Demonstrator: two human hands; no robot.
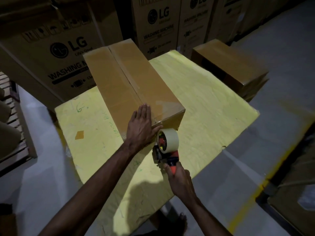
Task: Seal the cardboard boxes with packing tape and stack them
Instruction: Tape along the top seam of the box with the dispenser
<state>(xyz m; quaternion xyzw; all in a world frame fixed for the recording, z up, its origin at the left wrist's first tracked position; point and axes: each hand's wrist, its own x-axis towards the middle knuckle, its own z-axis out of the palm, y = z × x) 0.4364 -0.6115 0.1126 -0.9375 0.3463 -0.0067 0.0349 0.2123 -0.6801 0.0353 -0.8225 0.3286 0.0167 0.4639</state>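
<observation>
**Flat palm on the box, dispenser in hand**

Tall cartons (68, 53) from ten to one o'clock read "LG" and "WASHING MACHINE". The long box (122, 79) lies mid-counter (213, 106). The left hand (141, 128) has its grip spread flat, pressing the box's near end. The right hand (180, 181) has its grip clamped round the handle of the tape dispenser (166, 145), at five o'clock of the box.

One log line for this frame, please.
left hand: flat on box top | right hand: grips tape dispenser at box's near edge

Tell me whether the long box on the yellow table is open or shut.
Shut. Both flaps of the cardboard box lie flat and meet along the centre seam; tape glistens at its near end.
</observation>
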